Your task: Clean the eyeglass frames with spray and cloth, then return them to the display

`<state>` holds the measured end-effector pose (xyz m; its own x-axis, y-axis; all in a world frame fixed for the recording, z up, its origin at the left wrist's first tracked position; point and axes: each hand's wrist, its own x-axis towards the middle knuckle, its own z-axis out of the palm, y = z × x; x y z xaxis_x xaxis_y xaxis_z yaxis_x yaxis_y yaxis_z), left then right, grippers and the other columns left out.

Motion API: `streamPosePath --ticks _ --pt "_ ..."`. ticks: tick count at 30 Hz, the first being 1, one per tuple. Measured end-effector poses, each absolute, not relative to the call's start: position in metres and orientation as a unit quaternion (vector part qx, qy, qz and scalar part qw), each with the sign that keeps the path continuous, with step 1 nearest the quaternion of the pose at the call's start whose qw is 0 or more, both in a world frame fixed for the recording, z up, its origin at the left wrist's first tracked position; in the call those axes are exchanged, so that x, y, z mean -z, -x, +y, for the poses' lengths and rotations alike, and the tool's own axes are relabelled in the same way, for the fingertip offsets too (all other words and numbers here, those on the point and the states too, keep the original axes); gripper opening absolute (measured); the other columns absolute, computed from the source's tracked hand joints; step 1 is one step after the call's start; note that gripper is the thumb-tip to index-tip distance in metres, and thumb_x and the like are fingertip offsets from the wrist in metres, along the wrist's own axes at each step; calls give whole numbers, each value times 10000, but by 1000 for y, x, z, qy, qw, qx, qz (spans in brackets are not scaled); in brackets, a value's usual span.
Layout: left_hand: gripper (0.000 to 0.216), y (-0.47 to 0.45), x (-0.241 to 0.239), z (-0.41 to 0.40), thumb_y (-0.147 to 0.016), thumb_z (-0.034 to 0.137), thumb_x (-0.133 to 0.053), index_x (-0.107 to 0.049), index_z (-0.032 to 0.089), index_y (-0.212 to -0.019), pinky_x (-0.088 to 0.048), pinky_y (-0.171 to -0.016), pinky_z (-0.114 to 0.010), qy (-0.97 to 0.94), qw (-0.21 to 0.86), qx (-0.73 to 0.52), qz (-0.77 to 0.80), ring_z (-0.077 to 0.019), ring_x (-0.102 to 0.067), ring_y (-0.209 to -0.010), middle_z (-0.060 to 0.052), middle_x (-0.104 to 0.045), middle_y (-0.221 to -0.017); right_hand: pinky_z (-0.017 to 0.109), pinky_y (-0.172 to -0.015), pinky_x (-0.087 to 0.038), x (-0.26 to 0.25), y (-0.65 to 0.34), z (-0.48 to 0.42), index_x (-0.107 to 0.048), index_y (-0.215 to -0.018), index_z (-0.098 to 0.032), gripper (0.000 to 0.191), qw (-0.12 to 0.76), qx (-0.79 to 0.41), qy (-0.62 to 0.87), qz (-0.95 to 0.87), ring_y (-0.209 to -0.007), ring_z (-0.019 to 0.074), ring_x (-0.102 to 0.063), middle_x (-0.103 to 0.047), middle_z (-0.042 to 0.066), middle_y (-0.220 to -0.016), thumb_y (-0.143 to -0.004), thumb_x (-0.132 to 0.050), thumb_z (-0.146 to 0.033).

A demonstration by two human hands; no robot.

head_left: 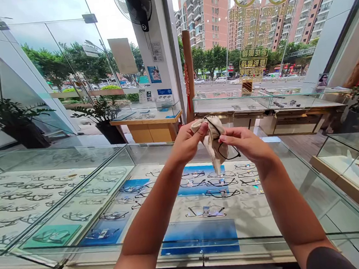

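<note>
Both my hands are raised above a glass display counter (304, 190). My left hand (187, 142) is closed, pinching a beige cleaning cloth (214, 145) against one lens. My right hand (246, 141) is closed on a pair of black-rimmed glasses (229, 151), whose lower lens shows below the fingers. The cloth is wrapped around part of the frame and hangs down between my hands. Most of the frame is hidden by the cloth and my fingers.
Under the glass lie several rows of eyeglasses (219, 181) on white and blue mats. Another showcase (44, 187) adjoins at the left. More counters (237, 102) stand ahead, potted plants (103, 116) by the window, and a wall fan (135, 4) hangs above.
</note>
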<state>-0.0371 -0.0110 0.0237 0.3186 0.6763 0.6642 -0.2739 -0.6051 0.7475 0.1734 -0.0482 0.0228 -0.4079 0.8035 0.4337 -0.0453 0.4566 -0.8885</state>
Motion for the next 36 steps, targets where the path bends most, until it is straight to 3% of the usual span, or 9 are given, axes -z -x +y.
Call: streamPosePath --ticks 5,8,12,16,22,26,30,33,36 --pt "444 43 -24 -5 -738 463 -973 -786 158 -1001 -539 -817 -278 -704 485 -506 114 -180 -664 -862 -71 -741 -950 347 -816 -437 -24 -179 -44 -729 -793 -210 375 469 -461 279 -700 -840 184 -527 -636 25 -863 -843 -843 -564" --pt "508 27 -14 -4 -664 446 -1016 -772 161 -1006 -547 -784 -270 -657 493 -557 124 -174 -678 -822 -61 -761 -924 349 -809 -440 -24 -174 -45 -710 -785 -217 390 462 -466 275 -703 -841 189 -525 -631 25 -856 -859 -824 -582" --pt "504 5 -1 0 -735 590 -943 -747 161 -916 -530 -724 -246 -560 483 -656 149 -137 -659 -744 -27 -750 -837 339 -784 -447 -22 -162 -47 -683 -793 -216 411 467 -465 267 -703 -823 183 -524 -601 14 -844 -858 -820 -599" --pt "560 6 -3 5 -749 681 -892 -728 161 -874 -510 -640 -238 -523 509 -666 153 -127 -643 -674 11 -700 -719 324 -762 -443 -20 -156 -43 -643 -756 -210 427 474 -459 268 -702 -792 166 -507 -580 4 -838 -863 -821 -583" --pt "491 20 -19 7 -719 494 -986 -770 145 -989 -601 -832 -270 -547 615 -554 122 -169 -755 -843 -49 -798 -883 331 -795 -454 -16 -157 -33 -717 -814 -222 383 542 -458 271 -651 -802 170 -514 -622 11 -840 -831 -858 -578" --pt "489 22 -19 11 -740 522 -964 -779 156 -1008 -615 -863 -310 -528 616 -574 110 -205 -780 -916 -66 -821 -944 356 -890 -493 -15 -158 -31 -774 -826 -235 352 593 -430 275 -622 -943 208 -599 -686 45 -964 -802 -881 -570" --pt "498 24 -15 16 -783 562 -922 -783 157 -1038 -600 -782 -302 -548 586 -580 142 -192 -760 -851 -63 -813 -925 399 -1038 -502 -16 -163 -26 -793 -849 -249 307 649 -417 261 -581 -1195 260 -634 -724 77 -1207 -794 -891 -535" --pt "470 26 -12 15 -817 593 -886 -773 147 -914 -547 -680 -268 -603 574 -526 174 -148 -687 -721 -37 -751 -788 403 -1056 -517 -18 -166 -22 -793 -855 -255 301 676 -430 247 -545 -1205 256 -640 -729 74 -1249 -777 -907 -523" --pt "456 24 -9 11 -857 597 -849 -765 148 -871 -522 -678 -276 -650 572 -470 173 -149 -656 -721 -32 -703 -746 377 -1023 -537 -19 -167 -22 -805 -865 -256 337 678 -453 240 -526 -1132 233 -653 -742 61 -1210 -727 -942 -531"
